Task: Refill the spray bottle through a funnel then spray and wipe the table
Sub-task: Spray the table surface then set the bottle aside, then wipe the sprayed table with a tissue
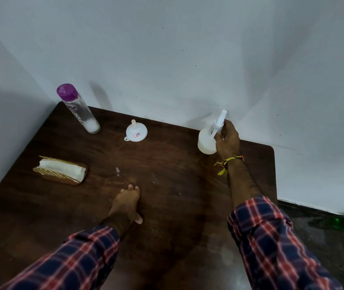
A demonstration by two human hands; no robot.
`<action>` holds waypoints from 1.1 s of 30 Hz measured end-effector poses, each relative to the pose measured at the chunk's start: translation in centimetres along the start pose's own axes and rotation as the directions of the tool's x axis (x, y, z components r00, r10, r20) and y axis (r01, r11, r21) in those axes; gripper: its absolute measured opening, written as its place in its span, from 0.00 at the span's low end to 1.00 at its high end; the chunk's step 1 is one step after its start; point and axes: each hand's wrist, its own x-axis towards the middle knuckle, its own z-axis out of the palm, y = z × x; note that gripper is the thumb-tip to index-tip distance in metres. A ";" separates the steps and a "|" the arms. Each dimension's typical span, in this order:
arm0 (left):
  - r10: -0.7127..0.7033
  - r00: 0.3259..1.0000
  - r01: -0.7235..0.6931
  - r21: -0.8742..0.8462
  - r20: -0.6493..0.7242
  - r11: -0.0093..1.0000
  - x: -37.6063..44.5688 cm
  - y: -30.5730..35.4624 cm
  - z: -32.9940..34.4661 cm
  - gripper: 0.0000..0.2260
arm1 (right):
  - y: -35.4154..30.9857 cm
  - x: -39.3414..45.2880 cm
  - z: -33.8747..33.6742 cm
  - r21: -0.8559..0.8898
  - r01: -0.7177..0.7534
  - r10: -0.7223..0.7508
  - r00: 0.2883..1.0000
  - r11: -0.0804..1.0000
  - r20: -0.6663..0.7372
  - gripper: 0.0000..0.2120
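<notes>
At the far left corner of the dark wooden surface, against the wall: a tall clear bottle with a purple cap, upright, only a little liquid left at its base. Nearer along the left side, a woven holder with white tissues folded inside, well apart from both hands. Further right, near the back edge, a white funnel set mouth-down, spout up, touching nothing. In the middle, a small wet patch with pale specks – just beyond the left hand, resting on the wood with fingers loosely together, holding nothing. At the right rear, the white spray bottle, upright near the wall, with the right hand curled round its neck and pump head; a yellow thread band at that wrist.

Risks from here, as a judgement: pump head likely to need unscrewing, and a one-handed twist could tip the light bottle or slide it toward the wall – left hand too far off to steady it. Funnel, once seated, top-heavy on a narrow neck; a fast pour from the tall bottle could overflow or knock it loose. Wet patch under the left hand a possible slip point. Nothing between funnel and spray bottle to block the reach; tissues an open reach across the left side.
</notes>
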 end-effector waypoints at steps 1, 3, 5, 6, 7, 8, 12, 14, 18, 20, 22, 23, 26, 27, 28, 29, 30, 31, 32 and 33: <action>0.000 1.000 0.000 -0.001 0.006 1.000 0.0 0.0 -0.1 0.55 | 0.1 0.0 0.0 -0.002 0.008 -0.008 1.000 1.000 0.009 0.18; 0.007 1.000 -0.007 0.013 0.008 1.000 0.0 -0.1 -0.2 0.56 | 0.3 0.2 0.0 -0.019 0.013 -0.012 1.000 1.000 0.027 0.18; 0.017 1.000 -0.017 0.016 0.006 1.000 0.1 -0.1 -0.3 0.55 | 0.4 0.4 -0.1 -0.046 0.000 0.003 0.998 0.999 0.056 0.20; 0.016 1.000 -0.016 0.014 0.002 1.000 0.0 -0.1 -0.3 0.55 | 0.5 0.5 -0.2 -0.054 -0.002 0.006 0.997 0.999 0.076 0.21; 0.015 1.000 -0.015 0.012 -0.004 1.000 0.0 0.0 -0.3 0.55 | 0.6 0.6 -0.3 -0.059 0.001 0.004 0.995 0.998 0.097 0.23; 0.021 1.000 -0.021 0.014 -0.010 1.000 0.0 0.1 -0.2 0.55 | 0.8 0.5 -0.3 -0.069 0.014 -0.006 0.994 0.998 0.110 0.25; 0.039 0.997 -0.038 0.020 -0.068 0.999 -0.1 -0.2 0.1 0.54 | 1.9 -1.8 -0.2 0.004 -0.139 0.139 0.989 0.990 -0.041 0.29; 0.063 0.992 -0.060 0.032 -0.108 0.998 -0.2 -0.4 0.4 0.55 | 2.1 -4.9 0.2 0.050 -0.191 0.196 0.972 0.980 -0.129 0.27; 0.106 0.979 -0.103 0.027 -0.171 0.994 -0.8 -0.5 0.5 0.55 | 1.0 -12.4 1.2 0.089 -0.343 0.354 0.914 0.935 -0.199 0.24; 0.134 0.972 -0.127 0.046 -0.192 0.991 -1.6 -0.7 0.9 0.55 | -0.1 -16.4 1.8 0.075 -0.420 0.426 0.880 0.905 -0.211 0.23; 0.171 0.961 -0.170 0.021 -0.216 0.985 -3.0 -0.9 1.9 0.54 | -0.9 -20.0 2.4 0.041 -0.455 0.454 0.869 0.889 -0.198 0.20; 0.190 0.952 -0.207 -0.048 -0.241 0.977 -3.9 -1.4 2.7 0.51 | -1.4 -21.6 3.0 0.033 -0.467 0.465 0.865 0.883 -0.188 0.19; 0.245 0.885 -0.356 -0.234 -0.396 0.905 -5.9 -4.0 5.4 0.40 | -3.1 -25.6 5.2 0.008 -0.501 0.495 0.851 0.865 -0.177 0.16; 0.261 0.852 -0.398 -0.238 -0.453 0.886 -6.5 -5.1 6.2 0.36 | -3.8 -26.6 6.0 0.002 -0.513 0.505 0.845 0.859 -0.177 0.15; 0.268 0.826 -0.425 -0.236 -0.496 0.874 -7.0 -6.7 7.0 0.33 | -4.7 -27.6 7.0 0.003 -0.514 0.507 0.845 0.858 -0.169 0.14; 0.264 0.813 -0.438 -0.246 -0.519 0.865 -7.5 -8.3 7.7 0.31 | -5.6 -28.5 8.0 0.005 -0.509 0.504 0.849 0.861 -0.158 0.13; 0.248 0.809 -0.439 -0.267 -0.533 0.858 -7.8 -10.0 8.3 0.30 | -6.3 -29.3 9.0 0.007 -0.498 0.494 0.858 0.867 -0.140 0.13; 0.221 0.810 -0.429 -0.292 -0.543 0.855 -7.9 -11.7 8.9 0.29 | -7.1 -29.9 10.0 0.004 -0.491 0.488 0.865 0.871 -0.119 0.12; 0.186 0.813 -0.412 -0.319 -0.552 0.853 -7.9 -13.1 9.3 0.29 | -7.8 -30.5 10.8 -0.005 -0.483 0.480 0.872 0.876 -0.098 0.12; 0.132 0.813 -0.386 -0.357 -0.567 0.850 -7.9 -14.8 9.5 0.28 | -8.5 -30.9 11.8 -0.021 -0.474 0.471 0.879 0.880 -0.078 0.11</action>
